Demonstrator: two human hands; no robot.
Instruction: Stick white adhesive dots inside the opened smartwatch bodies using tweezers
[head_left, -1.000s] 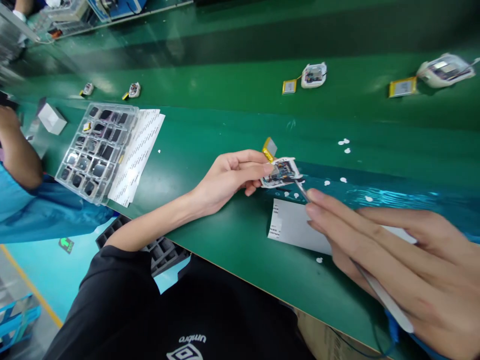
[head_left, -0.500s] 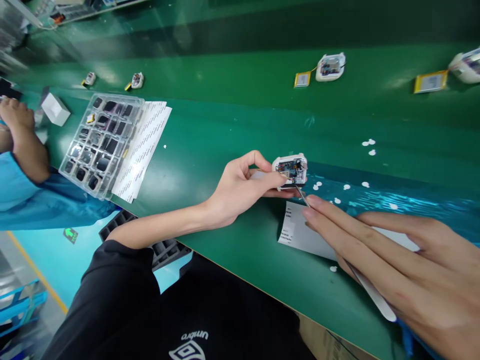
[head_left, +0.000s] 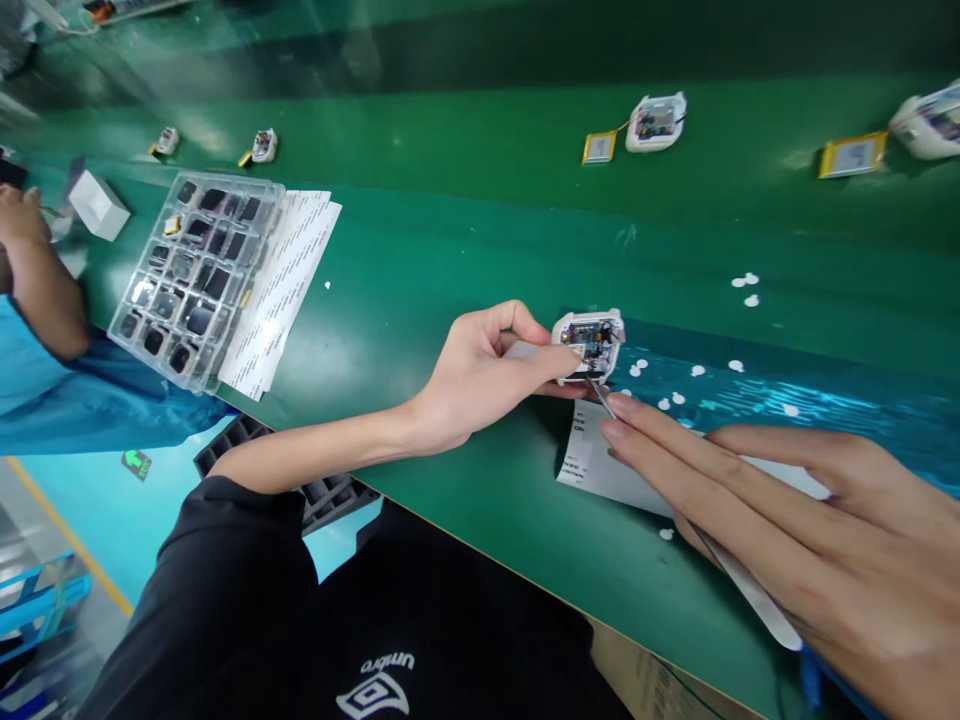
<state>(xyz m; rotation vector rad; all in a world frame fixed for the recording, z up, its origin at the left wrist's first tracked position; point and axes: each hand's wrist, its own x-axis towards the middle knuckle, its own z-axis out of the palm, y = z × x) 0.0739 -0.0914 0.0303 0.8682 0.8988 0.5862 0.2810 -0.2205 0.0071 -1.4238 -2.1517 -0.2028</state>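
My left hand (head_left: 487,375) is closed on a white device housing (head_left: 592,345), thumb across its lower left edge. The housing's inner side faces up and shows a circuit board with small parts and wires. My right hand (head_left: 780,520) is closed round slim metal tweezers (head_left: 757,600), whose broad end sticks out below the palm. Their thin tip touches or nearly touches the lower edge of the board. Under my right hand lies a white sheet (head_left: 607,450) with printed marks, partly hidden by the fingers.
Small white stickers (head_left: 699,371) dot a blue film (head_left: 840,395) on the green bench. Behind stand more housings (head_left: 656,122) with wired batteries (head_left: 599,148). At left are a clear tray (head_left: 199,275) of parts, paper sheets (head_left: 289,285), a white box (head_left: 99,205) and another person's arm (head_left: 45,270).
The view has shifted slightly. The housing sits a touch farther right and its board is tilted a little differently; the tweezer tip stays at its lower edge.
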